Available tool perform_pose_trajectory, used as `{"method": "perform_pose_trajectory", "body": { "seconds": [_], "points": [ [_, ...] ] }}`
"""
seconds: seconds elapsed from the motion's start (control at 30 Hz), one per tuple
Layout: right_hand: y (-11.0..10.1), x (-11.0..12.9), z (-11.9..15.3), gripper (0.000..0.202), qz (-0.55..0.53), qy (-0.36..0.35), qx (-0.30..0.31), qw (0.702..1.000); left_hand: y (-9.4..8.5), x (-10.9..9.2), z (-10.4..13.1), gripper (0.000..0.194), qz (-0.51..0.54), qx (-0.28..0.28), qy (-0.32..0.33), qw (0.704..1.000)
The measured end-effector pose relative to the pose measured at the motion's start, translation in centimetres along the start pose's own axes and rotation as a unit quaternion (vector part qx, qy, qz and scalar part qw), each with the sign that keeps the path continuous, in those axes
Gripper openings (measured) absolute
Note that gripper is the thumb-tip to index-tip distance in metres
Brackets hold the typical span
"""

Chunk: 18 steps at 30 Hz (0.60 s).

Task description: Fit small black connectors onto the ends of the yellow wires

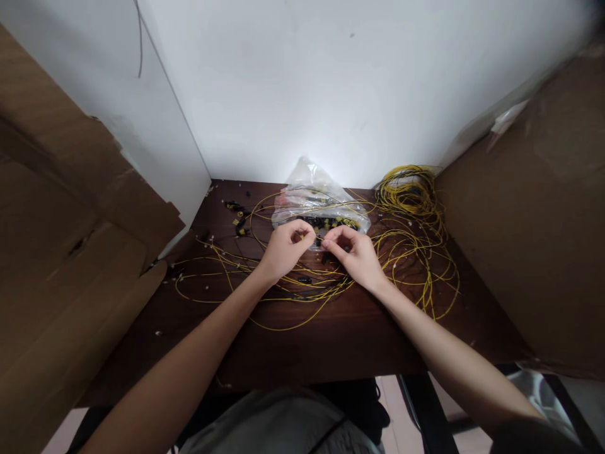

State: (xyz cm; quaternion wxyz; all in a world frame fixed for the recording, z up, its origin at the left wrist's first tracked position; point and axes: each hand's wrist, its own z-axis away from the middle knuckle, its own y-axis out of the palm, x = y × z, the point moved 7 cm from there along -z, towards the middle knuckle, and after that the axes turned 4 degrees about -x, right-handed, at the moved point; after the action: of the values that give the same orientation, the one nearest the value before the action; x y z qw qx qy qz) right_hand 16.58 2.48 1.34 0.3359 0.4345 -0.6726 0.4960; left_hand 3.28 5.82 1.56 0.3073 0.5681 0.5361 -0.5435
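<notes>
My left hand (pixel 288 247) is closed in a pinch over the middle of the dark wooden table. A short bit of thin yellow wire (pixel 319 238) shows between its fingertips and those of my right hand (pixel 352 251), which is pinched too. The wire's ends are hidden by the fingers. Just behind both hands lies a clear plastic bag (pixel 307 183) with small black and yellow connectors (pixel 347 223) at its open front. Long loops of yellow cable (pixel 302 296) run across the table beneath my wrists.
A thick coil of yellow cable (pixel 406 192) sits at the back right, with looser loops in front of it. Several black and yellow pieces (pixel 241 224) lie at the back left. Cardboard sheets (pixel 529 221) flank both sides, and a white wall (pixel 321 88) rises behind.
</notes>
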Motion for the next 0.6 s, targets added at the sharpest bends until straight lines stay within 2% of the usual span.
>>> {"method": "perform_pose_trajectory", "body": {
  "seconds": [0.13, 0.4, 0.6],
  "points": [
    [0.0, -0.4, -0.1, 0.013, -0.034, 0.018, 0.001, 0.999, -0.1, 0.0, 0.0, 0.011, -0.016, -0.006, 0.019, 1.0],
    [0.0, 0.2, -0.1, 0.013, -0.015, -0.008, -0.006, 1.0, 0.7, 0.7, 0.5, 0.015, 0.116, 0.021, -0.111, 0.987],
    [-0.1, 1.3, 0.2, 0.01, 0.027, -0.053, -0.012, 0.998, 0.6, 0.8, 0.6, 0.014, 0.131, 0.014, -0.123, 0.984]
  ]
}}
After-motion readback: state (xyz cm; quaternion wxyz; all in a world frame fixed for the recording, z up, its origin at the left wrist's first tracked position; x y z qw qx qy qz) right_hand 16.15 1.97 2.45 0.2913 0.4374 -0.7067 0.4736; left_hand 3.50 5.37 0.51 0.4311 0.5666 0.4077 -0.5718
